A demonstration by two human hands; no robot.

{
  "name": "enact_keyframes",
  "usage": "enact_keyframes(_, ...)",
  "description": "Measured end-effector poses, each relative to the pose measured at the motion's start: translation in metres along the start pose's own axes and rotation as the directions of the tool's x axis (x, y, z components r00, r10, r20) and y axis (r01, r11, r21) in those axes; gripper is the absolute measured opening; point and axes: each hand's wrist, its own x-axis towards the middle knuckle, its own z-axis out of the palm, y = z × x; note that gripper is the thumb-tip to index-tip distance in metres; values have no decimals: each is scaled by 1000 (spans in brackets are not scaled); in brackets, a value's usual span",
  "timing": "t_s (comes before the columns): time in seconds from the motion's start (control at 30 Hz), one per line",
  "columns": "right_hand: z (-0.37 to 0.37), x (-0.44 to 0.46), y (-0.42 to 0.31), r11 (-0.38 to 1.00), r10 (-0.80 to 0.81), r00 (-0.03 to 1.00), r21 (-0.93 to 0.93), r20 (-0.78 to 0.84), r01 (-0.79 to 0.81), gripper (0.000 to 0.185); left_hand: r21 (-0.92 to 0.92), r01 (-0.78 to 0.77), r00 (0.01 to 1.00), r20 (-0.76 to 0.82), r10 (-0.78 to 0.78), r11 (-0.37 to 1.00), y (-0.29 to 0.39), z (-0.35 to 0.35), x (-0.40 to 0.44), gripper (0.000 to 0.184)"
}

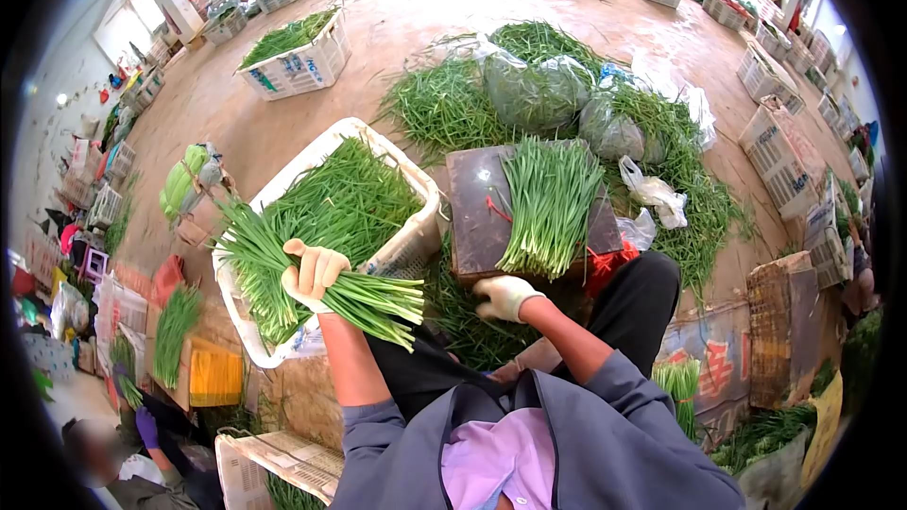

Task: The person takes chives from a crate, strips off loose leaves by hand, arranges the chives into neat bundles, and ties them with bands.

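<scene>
My left hand (316, 274), in a pale glove, is wrapped round a bunch of garlic chives (378, 305). Their pale stems point right and the leaves fan out to the left, over a white plastic crate (431, 212) of loose chives. My right hand (505, 298), also gloved, is low at the near edge of a dark board (475, 184). Its fingers are curled, and whatever may be in them is hidden. On the board lies a thick pile of chives (548, 203) with stems toward me. Red ties (614, 263) hang at the board's right corner.
Heaps of loose chives (439, 109) and plastic bags (539, 90) lie beyond the board. Another filled crate (300, 66) stands on the floor ahead. A tied bunch (678, 392) is beside my right leg. At lower left, a co-worker's purple-gloved hand (146, 427) is visible.
</scene>
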Motion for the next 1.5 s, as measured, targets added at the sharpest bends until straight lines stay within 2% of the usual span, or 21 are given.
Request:
enact_keyframes(0.03,-7,-2,-17,955,7,960,286,-280,76,36,-4,0,1000,-8,0,1000,-3,-3,0,39)
enact_keyframes(0.07,-14,5,-26,848,-48,938,482,-345,221,38,-32,-10,1000,-14,9,999,-8,-5,0,40)
enact_keyframes(0.1,-34,2,-48,570,14,989,814,-149,114,37,-60,-15,1000,-6,14,998,-11,-7,3,41)
enact_keyframes(0.17,-48,1,-78,247,-6,997,966,-80,79,41,-60,36,999,-15,-37,998,-19,-9,5,41)
enact_keyframes(0.27,-54,18,-73,530,65,858,746,-509,402,38,48,53,988,-146,-45,997,-18,-10,5,33)
enact_keyframes(0.37,-59,17,-63,469,58,843,760,-535,449,45,175,69,949,-315,-10,982,-17,-19,5,22)
enact_keyframes(0.43,-72,2,-79,879,-138,734,260,-665,400,46,309,136,899,-438,14,941,-20,-27,8,23)
enact_keyframes(0.6,-63,-21,-106,895,-299,522,-46,-799,443,16,420,205,647,-736,199,884,-37,-38,21,21)
enact_keyframes(0.67,-47,-22,-106,891,-365,626,-62,-689,450,11,420,226,499,-825,266,879,-45,-40,27,15)
enact_keyframes(0.77,-37,-19,-105,901,-389,684,-99,-617,422,10,415,213,444,-848,291,885,-53,-49,29,11)
enact_keyframes(0.87,-48,-16,-109,936,-259,527,-76,-809,343,12,402,195,419,-859,295,895,-60,-51,26,10)
enact_keyframes(0.97,-59,0,-116,960,-227,558,-86,-798,268,14,410,227,435,-854,285,883,-74,-52,24,12)
enact_keyframes(1.07,-67,15,-100,925,-346,584,-162,-734,345,14,401,298,392,-879,272,866,-83,-46,26,14)
enact_keyframes(1.1,-77,16,-96,860,-368,488,-90,-791,503,6,403,296,393,-878,274,866,-79,-48,24,14)
enact_keyframes(1.13,-83,7,-88,757,-110,592,319,-799,571,6,422,302,410,-867,283,855,-73,-50,21,12)
enact_keyframes(1.17,-92,-8,-83,504,114,720,664,-685,552,7,439,304,422,-858,294,845,-67,-52,17,11)
enact_keyframes(1.23,-100,-18,-54,-75,146,747,746,-648,662,9,451,283,379,-863,334,846,-57,-54,15,10)
enact_keyframes(1.3,-98,-16,-25,46,-44,818,817,-574,575,26,477,301,403,-848,343,825,-59,-54,14,11)
enact_keyframes(1.37,-87,-9,-34,762,-51,861,537,-506,361,61,477,330,407,-850,333,814,-72,-55,15,12)
enact_keyframes(1.4,-85,-5,-39,905,-82,864,327,-497,274,87,462,342,412,-857,311,818,-81,-49,17,14)
enact_keyframes(1.5,-54,10,-65,949,-238,733,6,-637,314,91,382,383,397,-890,223,841,-108,-46,17,15)
